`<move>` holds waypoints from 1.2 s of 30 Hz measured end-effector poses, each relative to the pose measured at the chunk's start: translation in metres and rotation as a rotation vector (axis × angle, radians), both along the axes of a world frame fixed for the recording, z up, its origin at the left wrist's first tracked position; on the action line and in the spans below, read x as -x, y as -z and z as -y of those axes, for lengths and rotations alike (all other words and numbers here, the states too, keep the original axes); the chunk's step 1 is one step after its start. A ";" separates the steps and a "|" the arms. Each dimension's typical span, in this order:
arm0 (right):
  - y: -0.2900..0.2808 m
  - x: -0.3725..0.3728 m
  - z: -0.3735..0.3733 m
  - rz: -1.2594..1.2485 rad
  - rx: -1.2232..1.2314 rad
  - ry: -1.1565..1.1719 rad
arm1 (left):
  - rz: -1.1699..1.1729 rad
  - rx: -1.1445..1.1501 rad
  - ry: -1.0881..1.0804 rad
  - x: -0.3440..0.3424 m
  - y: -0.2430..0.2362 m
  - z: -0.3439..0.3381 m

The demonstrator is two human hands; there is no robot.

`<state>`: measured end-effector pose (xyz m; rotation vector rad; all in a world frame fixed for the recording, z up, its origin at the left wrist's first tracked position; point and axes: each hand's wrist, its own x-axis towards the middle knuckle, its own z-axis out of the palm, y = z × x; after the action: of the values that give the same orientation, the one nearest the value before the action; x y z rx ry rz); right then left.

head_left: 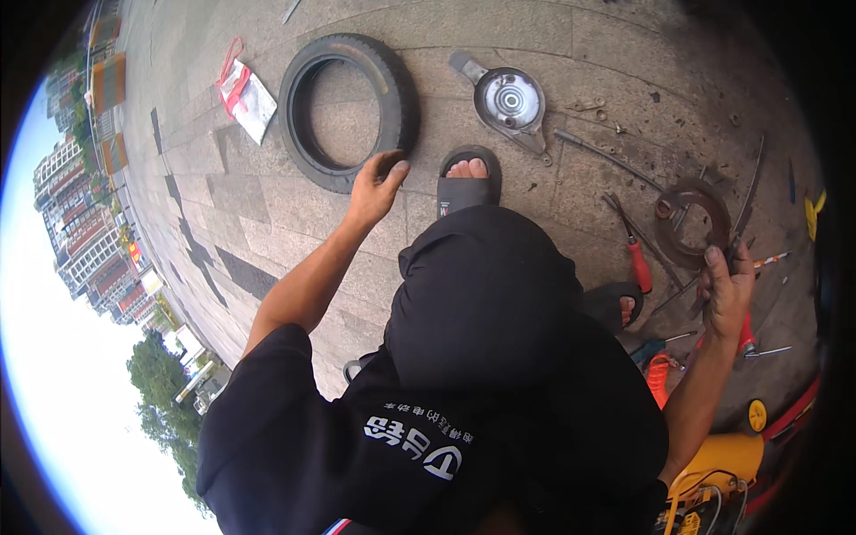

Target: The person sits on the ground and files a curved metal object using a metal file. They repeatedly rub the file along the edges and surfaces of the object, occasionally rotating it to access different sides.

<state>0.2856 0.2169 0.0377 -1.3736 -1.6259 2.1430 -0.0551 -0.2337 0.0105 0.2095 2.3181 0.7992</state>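
Note:
A black scooter-sized tire [406, 98] lies flat on the paving at the upper middle. My left hand [376, 187] is at its near right edge, the fingers curled on the rubber and the thumb apart. Over on the right, my right hand [727, 290] closes around a long dark metal tire lever [750, 189], which points up and away from me. Next to that hand lies a rusty brown ring [669, 241]. A red-handled screwdriver [639, 267] lies left of the ring. Part of the lever is hidden by my fingers.
A silver round brake plate with an arm [511, 98] lies beyond my foot. Nuts and small parts [600, 114] are scattered nearby. A white packet with red ties [250, 102] sits left of the tire. Orange coiled hose [658, 379] and a yellow machine [722, 464] are at lower right.

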 end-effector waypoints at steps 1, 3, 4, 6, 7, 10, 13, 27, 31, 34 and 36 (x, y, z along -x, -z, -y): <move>-0.001 -0.007 -0.009 0.058 -0.022 -0.051 | 0.106 0.287 -0.176 -0.023 0.000 0.059; 0.000 -0.008 -0.029 0.064 -0.006 -0.182 | 0.434 0.621 -0.204 -0.104 -0.006 0.154; 0.001 -0.003 -0.036 0.135 -0.012 -0.226 | 0.817 0.693 -0.348 -0.151 -0.008 0.185; 0.004 0.012 -0.044 0.218 -0.058 -0.224 | 1.305 0.508 -0.700 -0.242 -0.006 0.215; 0.004 0.022 -0.047 0.217 -0.059 -0.269 | 1.285 0.462 -0.739 -0.274 -0.004 0.221; 0.004 0.053 -0.053 0.259 -0.106 -0.309 | 1.163 0.413 -0.728 -0.320 0.006 0.218; 0.001 0.076 -0.052 0.256 -0.085 -0.329 | 1.017 0.457 -0.558 -0.318 0.012 0.218; 0.025 0.090 -0.014 0.349 -0.026 -0.332 | 1.350 -0.216 -0.946 -0.216 -0.105 0.264; 0.038 0.094 0.001 0.409 0.031 -0.358 | 1.257 -0.085 -1.103 -0.193 -0.160 0.222; 0.047 0.094 -0.002 0.392 -0.017 -0.360 | 1.109 0.108 -1.100 -0.191 -0.165 0.193; 0.052 0.096 -0.013 0.437 -0.028 -0.398 | 1.133 0.160 -1.165 -0.190 -0.166 0.184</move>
<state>0.1898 0.2303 -0.0145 -1.7250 -2.2474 2.0972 0.1353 -0.4179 0.1769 -1.4008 1.2033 0.8630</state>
